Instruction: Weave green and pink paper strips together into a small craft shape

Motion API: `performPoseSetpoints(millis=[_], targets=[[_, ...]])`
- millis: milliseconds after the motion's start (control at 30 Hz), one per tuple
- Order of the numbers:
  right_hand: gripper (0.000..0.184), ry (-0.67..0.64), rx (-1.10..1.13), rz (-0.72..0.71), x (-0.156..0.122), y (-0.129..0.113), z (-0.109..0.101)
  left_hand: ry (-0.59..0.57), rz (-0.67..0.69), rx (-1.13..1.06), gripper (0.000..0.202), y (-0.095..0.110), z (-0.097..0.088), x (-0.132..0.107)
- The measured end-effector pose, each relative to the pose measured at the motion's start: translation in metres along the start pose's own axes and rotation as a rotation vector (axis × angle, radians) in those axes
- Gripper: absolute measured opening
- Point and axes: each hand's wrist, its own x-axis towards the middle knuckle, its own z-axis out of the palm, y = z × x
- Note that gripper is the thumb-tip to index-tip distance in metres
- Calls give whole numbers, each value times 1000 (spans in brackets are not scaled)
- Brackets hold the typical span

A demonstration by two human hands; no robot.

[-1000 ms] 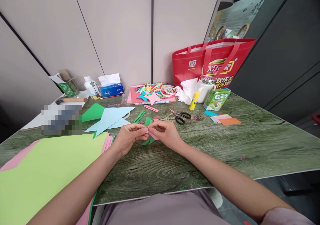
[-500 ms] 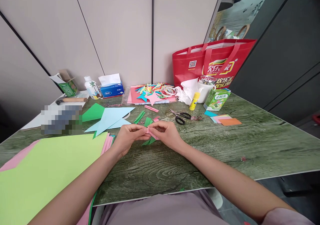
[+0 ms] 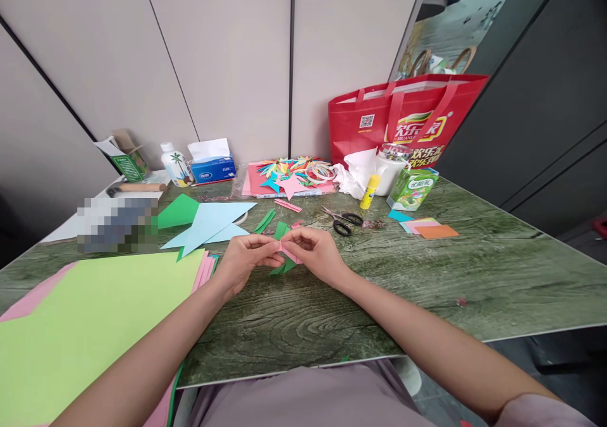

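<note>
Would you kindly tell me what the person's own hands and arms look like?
The left hand and right hand wear no visible gloves or rings; both forearms are bare. A pale mauve sleeve shows only on the right.

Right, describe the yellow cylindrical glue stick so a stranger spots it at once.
Find the big red bag by the pale panelled wall. Before it is a white jar with a shiny lid; nearer the viewer, left of the green-and-white drink carton, stands the yellow cylindrical glue stick. Its slim yellow tube sets it apart from the wide jar and boxy carton.
</note>
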Motion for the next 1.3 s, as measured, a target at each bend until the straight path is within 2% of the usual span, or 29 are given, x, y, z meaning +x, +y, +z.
performPoseSetpoints(millis=[333, 500, 1300], targets=[[16, 7, 37, 15, -1, 1, 1, 22, -36, -26, 23, 1, -1, 0], [15, 24, -20, 3, -1, 0, 1, 30, -47, -53, 20, 0, 0, 1], [14, 63, -40, -24, -3, -3, 3, -57, -50, -33, 17, 2, -1, 0]])
